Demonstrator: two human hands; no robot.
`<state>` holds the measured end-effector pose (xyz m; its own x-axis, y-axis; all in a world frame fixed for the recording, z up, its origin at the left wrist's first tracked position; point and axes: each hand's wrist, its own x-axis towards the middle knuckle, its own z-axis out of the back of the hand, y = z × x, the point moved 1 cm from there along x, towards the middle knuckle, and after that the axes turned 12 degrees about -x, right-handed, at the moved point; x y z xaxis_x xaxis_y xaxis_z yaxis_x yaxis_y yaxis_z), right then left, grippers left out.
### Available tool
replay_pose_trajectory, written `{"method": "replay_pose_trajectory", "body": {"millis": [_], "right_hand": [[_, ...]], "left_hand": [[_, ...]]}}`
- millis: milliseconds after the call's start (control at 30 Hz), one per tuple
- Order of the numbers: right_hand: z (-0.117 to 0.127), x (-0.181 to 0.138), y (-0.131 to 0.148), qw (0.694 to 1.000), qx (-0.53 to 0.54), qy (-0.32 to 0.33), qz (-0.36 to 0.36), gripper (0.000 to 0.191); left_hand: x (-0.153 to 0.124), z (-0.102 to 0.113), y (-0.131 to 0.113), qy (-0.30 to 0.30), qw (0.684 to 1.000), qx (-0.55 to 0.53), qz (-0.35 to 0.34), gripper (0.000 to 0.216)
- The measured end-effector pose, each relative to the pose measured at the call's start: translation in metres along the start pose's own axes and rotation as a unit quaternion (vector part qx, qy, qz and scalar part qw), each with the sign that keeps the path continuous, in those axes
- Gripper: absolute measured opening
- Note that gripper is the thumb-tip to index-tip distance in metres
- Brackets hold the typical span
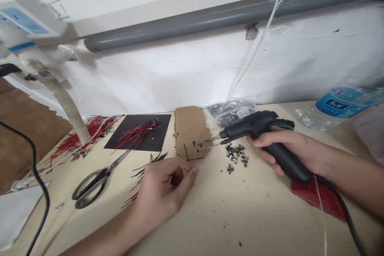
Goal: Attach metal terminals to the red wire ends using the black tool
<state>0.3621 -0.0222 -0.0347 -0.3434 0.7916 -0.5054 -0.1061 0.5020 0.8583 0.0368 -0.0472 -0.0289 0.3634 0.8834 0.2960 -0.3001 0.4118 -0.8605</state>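
Between thumb and forefinger, my left hand pinches a short red wire above the front end of a cardboard piece. My right hand is wrapped round the grip of a black soldering gun. Its metal tip points left and reaches close to the wire's upper end; whether they touch I cannot tell. A thin dark wire lies on the cardboard. Right of the tip, small dark metal parts are scattered on the table. Black and red wires lie partly hidden behind my left hand.
Scissors rest at left, near a black sheet bearing red wires with parts attached. More red wires heap around a ribbed hose. A bag of parts and a water bottle stand by the wall.
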Motion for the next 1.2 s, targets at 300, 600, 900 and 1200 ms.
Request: {"method": "replay_pose_trajectory", "body": {"millis": [300, 600, 900, 1200], "right_hand": [[0.0, 0.0, -0.001, 1.0, -0.005, 0.007, 0.006, 0.021], [-0.005, -0.004, 0.004, 1.0, -0.004, -0.003, 0.011, 0.019], [-0.003, -0.001, 0.001, 1.0, -0.018, -0.011, 0.005, 0.025], [-0.002, 0.0, -0.001, 1.0, -0.008, -0.01, 0.012, 0.024]], "left_hand": [[0.0, 0.0, -0.002, -0.009, 0.997, 0.041, -0.06, 0.017], [-0.001, 0.002, -0.002, -0.043, 0.993, 0.056, -0.095, 0.01], [-0.004, 0.002, 0.002, -0.053, 0.991, 0.071, -0.099, 0.007], [-0.003, 0.002, 0.003, -0.055, 0.992, 0.071, -0.088, 0.009]]}}
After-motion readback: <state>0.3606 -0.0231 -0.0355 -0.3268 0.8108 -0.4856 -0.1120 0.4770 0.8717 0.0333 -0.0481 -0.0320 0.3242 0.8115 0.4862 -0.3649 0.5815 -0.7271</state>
